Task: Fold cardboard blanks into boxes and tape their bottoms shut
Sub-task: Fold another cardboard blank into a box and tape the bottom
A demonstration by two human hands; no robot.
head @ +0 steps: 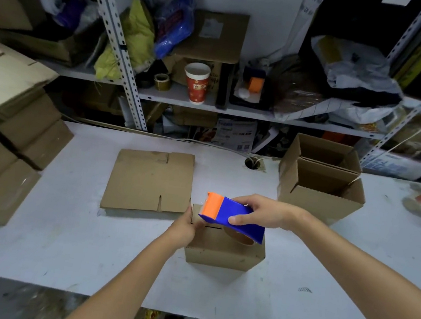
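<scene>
Left hand [185, 228] grips the light, stiff box [223, 251] at its left edge, likely the firmest hold, while right hand [264, 212] clasps the dispenser [234, 214] above.

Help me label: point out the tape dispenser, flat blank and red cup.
tape dispenser [246, 231]: head view, blue body.
flat blank [146, 179]: head view, middle panel.
red cup [197, 87]: head view, side wall.

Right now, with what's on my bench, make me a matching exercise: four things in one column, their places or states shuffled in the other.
Things: 1 tape dispenser; 2 flat blank; 3 paper cup; 4 open box.
Places: a on the shelf; b gripped by the right hand; c lying flat on the table; d standing open-topped, table's right side.
Pairs: 1-b, 2-c, 3-a, 4-d.
</scene>
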